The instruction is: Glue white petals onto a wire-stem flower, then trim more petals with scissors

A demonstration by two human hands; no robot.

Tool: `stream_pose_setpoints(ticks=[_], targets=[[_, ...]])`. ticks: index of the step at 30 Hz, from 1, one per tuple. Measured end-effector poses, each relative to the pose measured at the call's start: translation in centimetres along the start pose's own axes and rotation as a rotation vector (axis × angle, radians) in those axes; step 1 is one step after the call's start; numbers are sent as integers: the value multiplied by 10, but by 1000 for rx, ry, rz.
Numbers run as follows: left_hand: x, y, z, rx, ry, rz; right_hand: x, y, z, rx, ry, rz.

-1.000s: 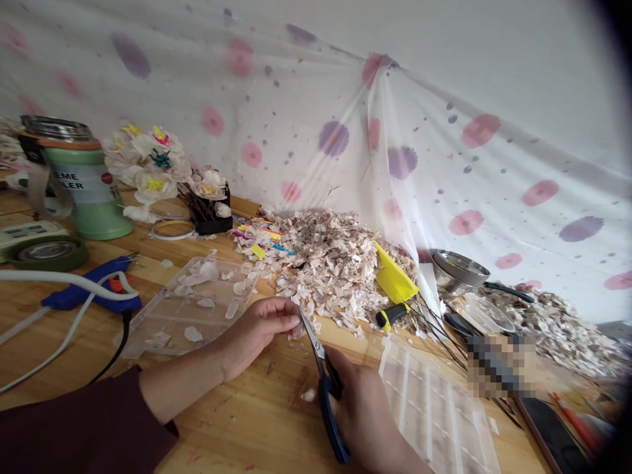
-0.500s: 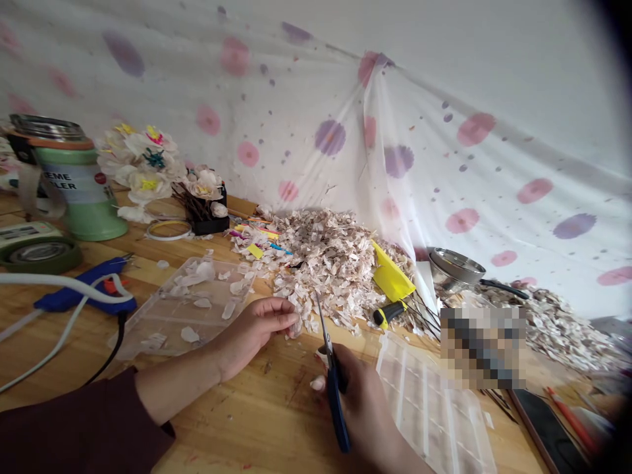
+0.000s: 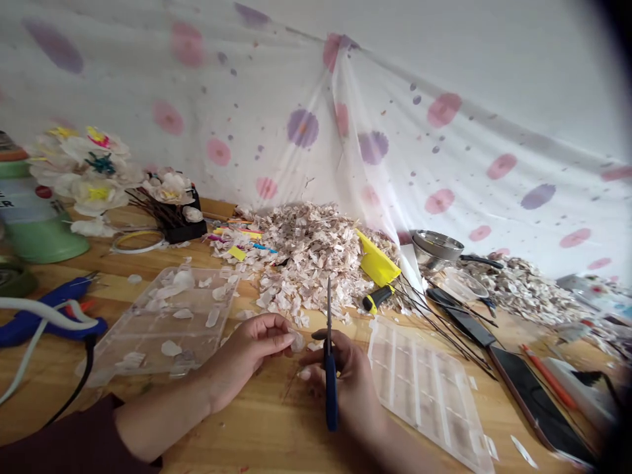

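Across your pale wooden tabletop [image 3: 259, 428], white-petalled flowers [image 3: 99, 181] look finished but a whitish flake heap [image 3: 313, 263] seems unworked; before it your left hand [image 3: 259, 341] pinches one translucent flake [image 3: 297, 340], your right hand [image 3: 351, 378] holding navy-handled steel scissors [image 3: 330, 378].

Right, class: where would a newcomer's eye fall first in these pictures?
Probably the big heap of pale flakes at the back of the table, with a bright yellow piece at its right. Nearer, in the middle, the right hand holds dark blue scissors beside the left hand, which pinches a small pale flake. Behind hangs a white sheet with pink and purple spots.
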State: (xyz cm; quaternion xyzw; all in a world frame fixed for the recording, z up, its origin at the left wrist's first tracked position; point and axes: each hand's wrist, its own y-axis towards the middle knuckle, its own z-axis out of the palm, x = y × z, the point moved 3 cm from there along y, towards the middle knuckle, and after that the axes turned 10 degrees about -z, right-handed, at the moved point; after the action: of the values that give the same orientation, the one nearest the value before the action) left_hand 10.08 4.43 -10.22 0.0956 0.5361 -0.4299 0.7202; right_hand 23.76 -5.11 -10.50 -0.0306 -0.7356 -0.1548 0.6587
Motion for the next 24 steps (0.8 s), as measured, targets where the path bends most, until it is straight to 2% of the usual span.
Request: stream_pose_setpoints(ticks=[8, 14, 18, 24], targets=[[18, 2, -4, -39, 124, -17, 2, 0, 1, -84, 115, -7], [15, 0, 0, -1, 142, -68, 5, 0, 0, -125, 192, 12], [15, 0, 0, 37, 235, -62, 6, 4, -4, -159, 251, 14], [14, -1, 2, 81, 270, -69, 5, 7, -9, -199, 231, 42]])
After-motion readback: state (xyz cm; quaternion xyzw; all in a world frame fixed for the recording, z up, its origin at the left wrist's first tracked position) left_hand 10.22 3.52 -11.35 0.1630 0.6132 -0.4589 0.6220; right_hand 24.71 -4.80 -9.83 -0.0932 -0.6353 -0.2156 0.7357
